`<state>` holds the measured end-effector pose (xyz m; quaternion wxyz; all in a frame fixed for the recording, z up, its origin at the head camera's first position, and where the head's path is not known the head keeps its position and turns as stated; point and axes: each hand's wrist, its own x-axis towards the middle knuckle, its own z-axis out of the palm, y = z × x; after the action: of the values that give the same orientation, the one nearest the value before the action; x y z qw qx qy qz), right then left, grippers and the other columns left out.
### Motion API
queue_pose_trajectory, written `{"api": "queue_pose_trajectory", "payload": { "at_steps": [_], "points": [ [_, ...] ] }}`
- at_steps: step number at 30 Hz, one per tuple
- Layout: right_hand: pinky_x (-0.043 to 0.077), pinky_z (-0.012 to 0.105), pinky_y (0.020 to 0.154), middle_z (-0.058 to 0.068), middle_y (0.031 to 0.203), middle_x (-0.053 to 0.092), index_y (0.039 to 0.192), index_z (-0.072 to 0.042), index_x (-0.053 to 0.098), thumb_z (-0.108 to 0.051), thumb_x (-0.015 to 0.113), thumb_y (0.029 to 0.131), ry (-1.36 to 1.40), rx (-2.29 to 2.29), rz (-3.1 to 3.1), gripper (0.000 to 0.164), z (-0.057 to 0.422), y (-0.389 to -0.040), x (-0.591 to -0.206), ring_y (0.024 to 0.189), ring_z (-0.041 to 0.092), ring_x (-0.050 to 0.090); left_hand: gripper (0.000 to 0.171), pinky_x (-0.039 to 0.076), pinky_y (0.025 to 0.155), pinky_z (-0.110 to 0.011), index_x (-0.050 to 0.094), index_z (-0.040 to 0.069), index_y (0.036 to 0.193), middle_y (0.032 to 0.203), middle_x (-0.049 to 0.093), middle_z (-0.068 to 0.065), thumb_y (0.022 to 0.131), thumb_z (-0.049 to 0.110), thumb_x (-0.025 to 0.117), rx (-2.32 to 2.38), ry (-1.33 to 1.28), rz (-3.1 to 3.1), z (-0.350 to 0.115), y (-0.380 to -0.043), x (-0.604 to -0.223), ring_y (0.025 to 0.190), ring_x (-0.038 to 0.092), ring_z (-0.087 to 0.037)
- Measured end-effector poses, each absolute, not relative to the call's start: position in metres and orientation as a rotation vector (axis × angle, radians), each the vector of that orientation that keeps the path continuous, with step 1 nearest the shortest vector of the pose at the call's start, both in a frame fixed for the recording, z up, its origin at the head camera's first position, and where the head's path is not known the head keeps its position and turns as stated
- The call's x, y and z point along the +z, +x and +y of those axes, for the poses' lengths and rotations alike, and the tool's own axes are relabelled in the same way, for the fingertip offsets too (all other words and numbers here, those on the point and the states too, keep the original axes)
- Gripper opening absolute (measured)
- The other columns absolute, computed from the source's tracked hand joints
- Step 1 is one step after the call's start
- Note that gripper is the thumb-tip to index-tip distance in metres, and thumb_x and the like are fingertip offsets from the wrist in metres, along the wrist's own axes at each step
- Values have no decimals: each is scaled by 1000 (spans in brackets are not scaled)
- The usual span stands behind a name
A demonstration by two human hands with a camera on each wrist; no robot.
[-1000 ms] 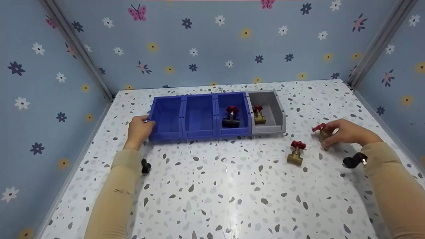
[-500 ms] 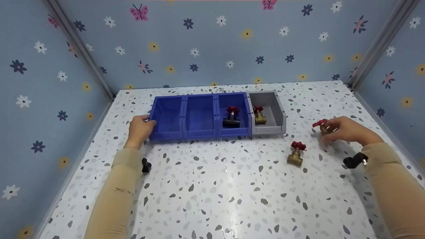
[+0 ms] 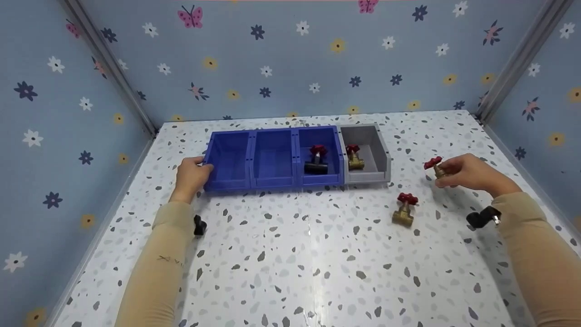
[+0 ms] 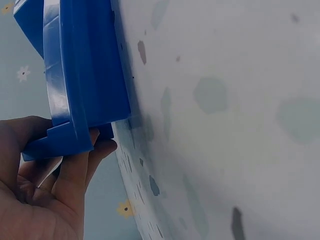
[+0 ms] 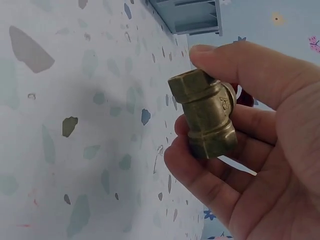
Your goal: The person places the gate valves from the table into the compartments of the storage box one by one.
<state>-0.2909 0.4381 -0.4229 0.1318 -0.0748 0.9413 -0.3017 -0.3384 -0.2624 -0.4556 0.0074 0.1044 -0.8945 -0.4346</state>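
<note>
In the head view my left hand grips the outer side of the leftmost blue bin; in the left wrist view the thumb and fingers pinch its wall. My right hand holds a brass gate valve between thumb and fingers, its red handwheel pointing left in the head view. A second brass gate valve with a red handwheel lies on the table, left of and nearer than my right hand.
Two more blue bins and a grey bin continue the row. A black valve with a red handwheel lies in the third bin, a brass valve in the grey one. Patterned walls enclose the speckled table.
My right hand has raised the brass gate valve from the table and shifted slightly left and away from me. My left hand stays on the blue bin.
</note>
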Motion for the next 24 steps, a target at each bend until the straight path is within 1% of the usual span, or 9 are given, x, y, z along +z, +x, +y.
{"api": "queue_pose_trajectory", "payload": {
  "at_steps": [3,6,10,13,19,24],
  "points": [
    [57,23,74,6,104,77,128,5,72,-24,86,94,-221,-870,2748,47,436,-292,-422,84,7,68,57,47,122,-54,55,-4,154,156,58,-29,102,18,56,-1364,328,-2805,-263,-338,-455,142,60,-42],
    [56,22,75,7,105,78,127,4,73,-26,86,94,-212,-862,2773,48,433,-294,-421,85,7,67,56,48,121,-54,57,-5,153,155,58,-29,102,18,56,-1361,316,-2803,-263,-337,-454,141,61,-42],
    [56,20,75,11,112,78,134,7,70,-30,86,94,-197,-878,2783,56,433,-296,-420,88,8,67,54,47,122,-53,59,-5,152,155,58,-29,102,17,57,-1366,303,-2801,-262,-338,-454,139,61,-41],
    [56,20,75,12,113,77,137,9,68,-31,86,95,-187,-891,2781,61,431,-297,-419,89,8,67,54,46,123,-53,58,-5,152,157,57,-28,102,17,57,-1374,308,-2804,-263,-339,-454,141,60,-40],
    [56,19,74,11,111,77,137,9,68,-32,86,94,-174,-891,2802,62,428,-297,-418,88,7,66,55,47,122,-52,58,-4,153,156,58,-28,102,16,57,-1386,297,-2797,-262,-341,-453,138,60,-39],
    [55,18,76,10,113,76,138,9,67,-34,86,94,-151,-897,2795,64,426,-297,-419,90,8,66,56,46,123,-52,57,-5,153,156,58,-28,102,17,56,-1386,319,-2801,-260,-339,-452,141,60,-39]
  ]
}}
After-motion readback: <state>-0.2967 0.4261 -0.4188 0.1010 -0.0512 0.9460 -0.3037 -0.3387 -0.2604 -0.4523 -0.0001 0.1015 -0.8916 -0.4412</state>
